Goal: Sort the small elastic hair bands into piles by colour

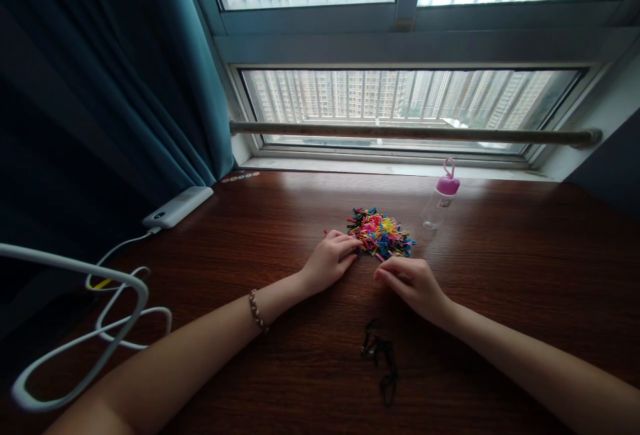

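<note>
Centre frame: one heap of small multicoloured bands; my left hand, fingers parted, at its left edge; my right hand narrowed below, grip unclear.

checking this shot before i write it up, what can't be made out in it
All in the head view:
Right hand: its bent fingers hide whether it pinches anything.
Left hand: it hides whatever may lie under its palm.
Colorful pile: small overlapping pieces cover each other, so no count.
Bottle label: too small to read.
White cable: cut off by the left edge.
</note>
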{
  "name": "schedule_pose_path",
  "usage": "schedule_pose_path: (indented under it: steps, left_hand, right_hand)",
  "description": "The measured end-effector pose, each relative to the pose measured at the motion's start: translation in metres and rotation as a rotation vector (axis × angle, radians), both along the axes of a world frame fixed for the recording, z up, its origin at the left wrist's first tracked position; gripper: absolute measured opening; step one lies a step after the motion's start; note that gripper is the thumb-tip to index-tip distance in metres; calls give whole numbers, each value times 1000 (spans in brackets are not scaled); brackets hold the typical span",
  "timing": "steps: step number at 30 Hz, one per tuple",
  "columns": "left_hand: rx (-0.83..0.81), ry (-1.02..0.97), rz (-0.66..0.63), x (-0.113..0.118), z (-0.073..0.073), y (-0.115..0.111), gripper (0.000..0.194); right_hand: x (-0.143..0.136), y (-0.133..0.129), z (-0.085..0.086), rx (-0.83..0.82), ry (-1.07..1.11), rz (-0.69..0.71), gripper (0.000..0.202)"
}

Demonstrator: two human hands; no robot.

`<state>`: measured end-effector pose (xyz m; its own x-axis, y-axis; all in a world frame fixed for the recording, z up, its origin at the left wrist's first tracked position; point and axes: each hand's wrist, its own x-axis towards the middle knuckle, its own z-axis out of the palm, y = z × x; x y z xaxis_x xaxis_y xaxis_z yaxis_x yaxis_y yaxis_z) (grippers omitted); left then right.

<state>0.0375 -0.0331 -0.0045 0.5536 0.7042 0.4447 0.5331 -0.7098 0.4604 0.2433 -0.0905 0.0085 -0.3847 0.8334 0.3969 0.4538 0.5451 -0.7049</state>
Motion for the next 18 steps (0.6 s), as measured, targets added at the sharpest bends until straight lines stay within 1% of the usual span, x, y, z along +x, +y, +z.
schedule_pose_path:
  steps: [3,6,8,9,11,13,15,18]
  left_hand:
    - [11,-2,-10,0,2,-2,26]
    - [51,-30,20,1,6,-5,20]
    - [79,-39,9,2,8,-6,22]
    - [88,-32,-18,3,9,-6,25]
    - [101,5,-95,4,10,-7,29]
    - [113,66,-155,5,10,-8,28]
    - [124,129,-171,6,9,-8,26]
    - [125,193,-151,6,7,-9,29]
  right_hand:
    - [0,0,0,-15,0,-7,18]
    - [-1,-1,0,-9,-7,-13,18]
    - [-1,-1,0,-9,-7,-20,17]
    - [-1,-1,0,-10,-8,-20,17]
    - [-1,-1,0,-8,-12,-11,18]
    - [-1,0,0,-5,-18,-2,18]
    - [-1,0,0,-3,-23,3,19]
    - [-2,-1,1,0,-24,5,19]
